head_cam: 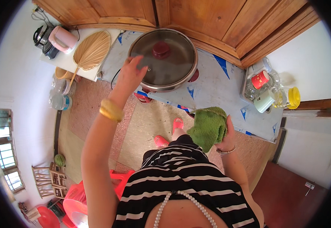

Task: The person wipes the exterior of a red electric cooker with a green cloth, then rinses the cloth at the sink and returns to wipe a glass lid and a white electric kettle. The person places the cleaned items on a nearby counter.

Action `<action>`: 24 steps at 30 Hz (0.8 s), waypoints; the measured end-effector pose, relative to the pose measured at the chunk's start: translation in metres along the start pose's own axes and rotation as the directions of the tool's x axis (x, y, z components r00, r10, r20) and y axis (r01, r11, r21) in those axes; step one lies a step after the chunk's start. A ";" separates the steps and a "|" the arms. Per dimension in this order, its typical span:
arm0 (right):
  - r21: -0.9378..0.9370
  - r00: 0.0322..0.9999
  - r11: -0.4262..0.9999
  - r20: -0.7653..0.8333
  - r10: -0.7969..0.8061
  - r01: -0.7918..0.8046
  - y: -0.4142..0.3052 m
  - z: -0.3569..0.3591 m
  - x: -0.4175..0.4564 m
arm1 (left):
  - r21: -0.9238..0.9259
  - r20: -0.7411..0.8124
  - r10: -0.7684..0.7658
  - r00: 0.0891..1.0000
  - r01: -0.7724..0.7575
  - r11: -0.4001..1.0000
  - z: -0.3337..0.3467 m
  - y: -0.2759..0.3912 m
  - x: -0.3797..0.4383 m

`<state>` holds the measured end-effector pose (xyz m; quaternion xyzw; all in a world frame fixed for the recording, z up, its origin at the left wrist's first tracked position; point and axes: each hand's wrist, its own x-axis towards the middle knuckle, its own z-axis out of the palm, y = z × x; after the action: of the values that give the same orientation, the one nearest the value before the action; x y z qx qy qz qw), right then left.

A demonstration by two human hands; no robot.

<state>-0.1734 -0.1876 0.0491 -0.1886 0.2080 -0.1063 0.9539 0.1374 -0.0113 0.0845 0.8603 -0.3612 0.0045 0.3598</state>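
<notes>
My left hand [132, 71], a yellow bangle at its wrist, is over the left rim of a round electric pan [169, 87]. Its fingers are apart with nothing between them; whether they touch the rim I cannot tell. A glass lid [169, 69] with a dark red knob [161, 50] covers the pan, which stands on a film-covered metal counter [211, 95]. Near the counter's front edge, my right hand [227, 136] holds a folded green cloth [209, 125], which hides part of the fingers.
A palm-leaf fan [93, 51] and a pink kettle [63, 39] are at the left. On the right, a metal tray [243, 88] carries glasses, a red cup [260, 79] and a pale green mug [264, 101]. Wooden cabinet doors [202, 18] rise behind the pan. A red plastic stool [78, 196] is at lower left.
</notes>
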 end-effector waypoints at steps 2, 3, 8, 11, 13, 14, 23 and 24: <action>0.022 0.999 1.000 0.047 -0.019 0.018 -0.004 -0.005 0.008 | 0.145 0.054 0.025 0.998 -0.033 0.989 0.009 0.004 0.032; 0.027 0.997 0.999 0.063 -0.034 0.033 -0.006 -0.006 0.012 | 0.206 0.082 0.039 0.996 -0.056 0.977 0.017 0.007 0.045; 0.151 0.994 0.984 0.049 -0.098 0.090 -0.021 -0.009 0.028 | 0.434 0.241 0.001 0.971 -0.109 0.894 0.037 0.019 0.086; 0.098 0.988 0.985 0.040 -0.148 0.144 -0.028 -0.005 0.039 | 0.493 0.309 -0.103 0.946 -0.066 0.868 0.045 0.028 0.095; 0.071 0.982 0.983 0.072 -0.175 0.170 -0.033 -0.001 0.048 | 0.467 0.295 -0.086 0.951 -0.065 0.882 0.046 0.029 0.096; 0.038 0.976 0.977 0.055 -0.212 0.210 -0.031 0.002 0.050 | 0.430 0.259 -0.047 0.965 -0.071 0.900 0.046 0.028 0.094; -0.761 0.897 0.557 0.073 -0.435 0.332 0.017 0.045 0.099 | 0.094 0.210 0.254 0.944 -0.278 0.956 0.039 -0.014 0.092; -0.856 0.884 0.405 0.115 -0.454 0.320 0.025 0.054 0.113 | 0.061 0.198 0.281 0.939 -0.298 0.952 0.040 -0.017 0.092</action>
<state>-0.0462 -0.1801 0.0439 -0.6694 0.2475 -0.2198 0.6651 0.2060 -0.0846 0.0688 0.8096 -0.5156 -0.0068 0.2805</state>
